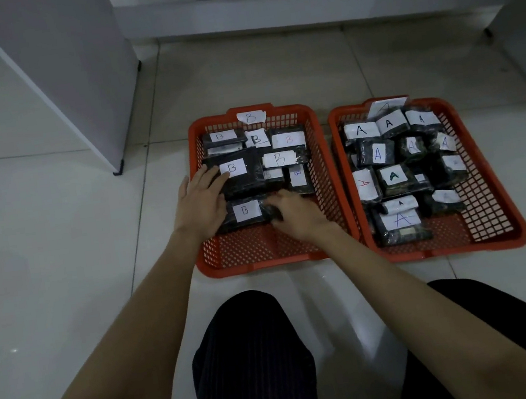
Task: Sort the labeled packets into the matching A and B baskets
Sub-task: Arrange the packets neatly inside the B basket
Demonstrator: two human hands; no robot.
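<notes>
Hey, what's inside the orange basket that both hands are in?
The left basket holds dark packets with white B labels, like the near one between the left hand and right hand. Packets underneath and beneath the hands are hidden.

Black labeled packets (246,213) in orange baskets (262,253)

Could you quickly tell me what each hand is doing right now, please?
Left hand: open, fingers resting flat on a B packet.
Right hand: gripping the nearest B packet in the B basket.
</notes>
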